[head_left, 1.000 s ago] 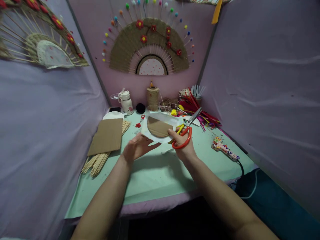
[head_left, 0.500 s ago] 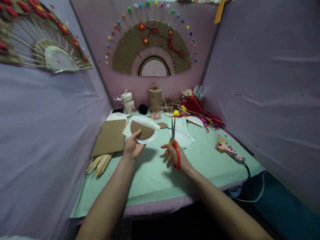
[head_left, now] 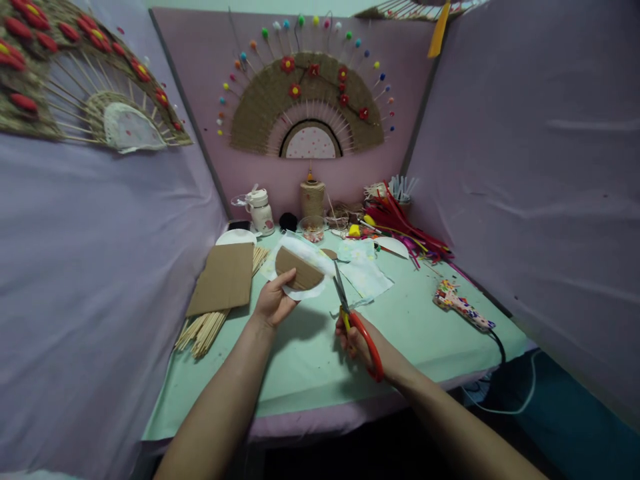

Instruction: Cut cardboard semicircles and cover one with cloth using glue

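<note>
My left hand [head_left: 274, 303] grips a half-round piece of brown cardboard [head_left: 299, 269] together with the pale fabric [head_left: 317, 253] behind it, thumb on the cardboard's face. The fabric sticks out past the cardboard all round. In my right hand [head_left: 359, 339] is a pair of scissors [head_left: 345, 293] with red and yellow handles. Their blades point up and to the left, with the tips close to the fabric's right edge. Whether they touch it I cannot tell. Behind the scissors a loose patterned cloth piece [head_left: 367, 275] lies on the table.
To the left, a cardboard sheet [head_left: 223, 277] rests on a bundle of wooden sticks [head_left: 207, 333]. A hot glue gun [head_left: 463, 305] with a cord lies at the right. Along the back stand a white bottle [head_left: 261, 212], a twine spool [head_left: 313, 200] and red pipe cleaners [head_left: 395, 217].
The cardboard and fabric have moved right and slightly down in my left hand. The scissors have come lower, and their blades now tilt left toward the fabric.
</note>
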Demonstrator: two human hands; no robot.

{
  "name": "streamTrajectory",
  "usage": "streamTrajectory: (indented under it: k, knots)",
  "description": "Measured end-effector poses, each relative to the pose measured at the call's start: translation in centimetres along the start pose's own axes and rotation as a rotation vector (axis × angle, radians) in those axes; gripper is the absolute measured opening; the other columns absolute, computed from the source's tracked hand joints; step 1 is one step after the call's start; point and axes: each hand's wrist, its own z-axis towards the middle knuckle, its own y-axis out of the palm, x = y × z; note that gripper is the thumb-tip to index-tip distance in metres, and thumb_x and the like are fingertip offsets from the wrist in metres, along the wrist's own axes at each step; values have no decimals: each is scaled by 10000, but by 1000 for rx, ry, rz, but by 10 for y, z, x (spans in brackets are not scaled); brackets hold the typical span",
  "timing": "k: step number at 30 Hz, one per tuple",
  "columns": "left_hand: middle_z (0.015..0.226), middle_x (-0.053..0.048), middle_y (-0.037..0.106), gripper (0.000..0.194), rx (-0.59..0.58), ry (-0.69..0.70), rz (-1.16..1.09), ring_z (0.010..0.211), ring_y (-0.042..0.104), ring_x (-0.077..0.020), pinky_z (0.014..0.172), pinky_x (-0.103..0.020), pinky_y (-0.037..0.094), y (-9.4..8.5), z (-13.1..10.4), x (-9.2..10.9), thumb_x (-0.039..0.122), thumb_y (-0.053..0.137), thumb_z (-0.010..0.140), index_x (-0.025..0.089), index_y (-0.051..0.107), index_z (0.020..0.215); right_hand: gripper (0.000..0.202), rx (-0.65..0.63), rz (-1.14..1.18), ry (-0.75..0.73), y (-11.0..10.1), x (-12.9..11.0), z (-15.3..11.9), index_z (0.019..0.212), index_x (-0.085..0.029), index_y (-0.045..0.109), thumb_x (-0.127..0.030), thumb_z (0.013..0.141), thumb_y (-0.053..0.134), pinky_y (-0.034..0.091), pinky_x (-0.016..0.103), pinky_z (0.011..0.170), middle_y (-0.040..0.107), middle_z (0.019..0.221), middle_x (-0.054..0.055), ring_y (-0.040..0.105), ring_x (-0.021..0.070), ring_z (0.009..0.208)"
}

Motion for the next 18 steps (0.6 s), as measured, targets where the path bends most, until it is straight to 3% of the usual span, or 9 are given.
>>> streamTrajectory:
  k: [7,13,18]
  knots:
    - [1034,-97,741,453,-7,-24,-5,1036,677,-244,1041,-446,460,5,-2,-7,44,530,817,118,573,1262,591,30,-24,4,6,-4,5,966,-201,474,-765,816,388,431,243,515,528,788,16,494,123,608]
    - [1024,-92,743,446,5,-34,9,1032,677,-247,1029,-441,471,6,-3,-9,50,544,806,119,583,1245,587,77,26,40,9,5,7,946,-201,467,-767,822,370,396,233,476,485,694,-27,440,101,520]
    - [1029,-94,741,444,-24,-31,19,1054,667,-256,1028,-440,473,5,-2,-9,55,552,799,118,588,1237,563,66,-11,31,6,-4,4,914,-207,452,-758,831,369,368,228,448,438,632,-56,412,95,483]
